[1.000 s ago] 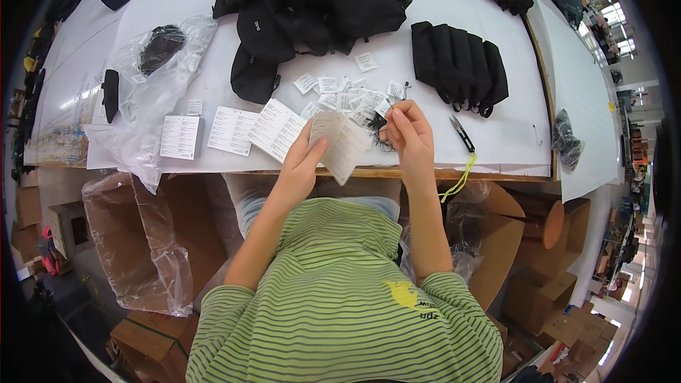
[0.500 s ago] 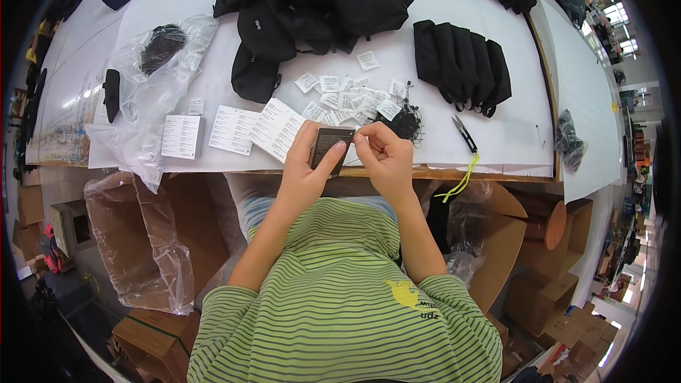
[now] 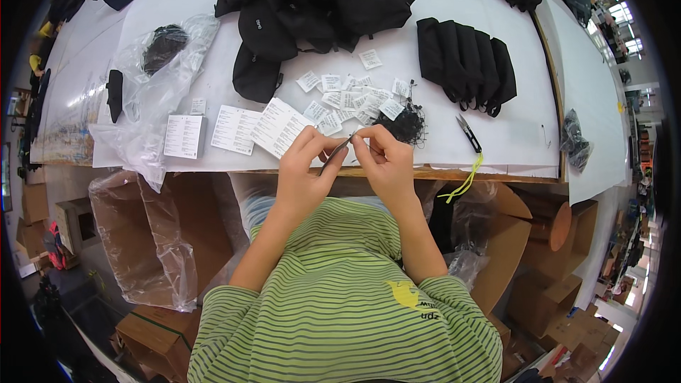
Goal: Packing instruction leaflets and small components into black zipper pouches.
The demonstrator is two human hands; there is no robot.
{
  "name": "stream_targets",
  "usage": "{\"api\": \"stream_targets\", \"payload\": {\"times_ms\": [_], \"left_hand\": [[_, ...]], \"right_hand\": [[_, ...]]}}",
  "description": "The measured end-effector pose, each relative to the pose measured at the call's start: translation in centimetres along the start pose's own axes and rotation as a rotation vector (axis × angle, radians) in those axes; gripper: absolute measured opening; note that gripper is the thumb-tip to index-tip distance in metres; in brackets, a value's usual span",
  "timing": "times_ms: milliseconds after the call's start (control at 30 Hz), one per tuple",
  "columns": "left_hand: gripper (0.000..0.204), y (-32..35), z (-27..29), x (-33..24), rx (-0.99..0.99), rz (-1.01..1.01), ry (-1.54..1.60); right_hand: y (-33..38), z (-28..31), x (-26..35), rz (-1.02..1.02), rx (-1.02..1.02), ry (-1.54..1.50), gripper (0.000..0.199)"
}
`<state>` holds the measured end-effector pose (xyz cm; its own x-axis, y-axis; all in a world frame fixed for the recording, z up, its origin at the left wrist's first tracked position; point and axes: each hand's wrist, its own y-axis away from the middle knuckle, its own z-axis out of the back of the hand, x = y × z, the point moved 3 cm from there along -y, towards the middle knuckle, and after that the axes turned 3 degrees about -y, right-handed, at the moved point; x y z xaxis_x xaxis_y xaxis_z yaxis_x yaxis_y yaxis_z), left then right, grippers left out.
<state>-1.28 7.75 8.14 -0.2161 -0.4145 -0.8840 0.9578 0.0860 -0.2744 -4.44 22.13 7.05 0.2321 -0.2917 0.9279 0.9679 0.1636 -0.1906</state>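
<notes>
My left hand (image 3: 303, 174) pinches a dark hang tag (image 3: 335, 157) between thumb and fingers, its thin edge turned up to the camera. Thumb and fingers of my right hand (image 3: 386, 167) close together at the tag's upper corner; what they pinch is too small to make out. Both hands hover over the table's front edge, nearly touching. Just beyond the right hand lies a tangle of thin black strings (image 3: 406, 126). Small white printed packets (image 3: 347, 99) are scattered past the hands, and stacks of white printed cards (image 3: 280, 126) lie to the left.
A heap of black fabric pouches (image 3: 312, 10) lies at the back, with a row of folded black pouches (image 3: 468, 64) to its right. Snips (image 3: 469, 133) with a yellow cord rest near the front edge. Clear plastic bags (image 3: 159, 92) spread at left. Cardboard boxes (image 3: 152, 340) stand below.
The dark tag has turned from showing its face to nearly edge-on. My left hand has rolled with it, while the right fingers stay by its corner.
</notes>
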Motion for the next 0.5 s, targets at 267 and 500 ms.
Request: {"api": "stream_targets", "payload": {"times_ms": [267, 500], "left_hand": [[0.022, 0.2, -0.5, 2.1, 0.215, 0.469, 0.873], [0.011, 0.5, -1.2, 3.4, 0.312, 0.436, 0.739]], "right_hand": [[0.2, 1.5, -0.7, -0.134, 0.133, -0.354, 0.010], [0.2, 0.6, -0.8, -0.162, 0.201, -0.307, 0.010]]}}
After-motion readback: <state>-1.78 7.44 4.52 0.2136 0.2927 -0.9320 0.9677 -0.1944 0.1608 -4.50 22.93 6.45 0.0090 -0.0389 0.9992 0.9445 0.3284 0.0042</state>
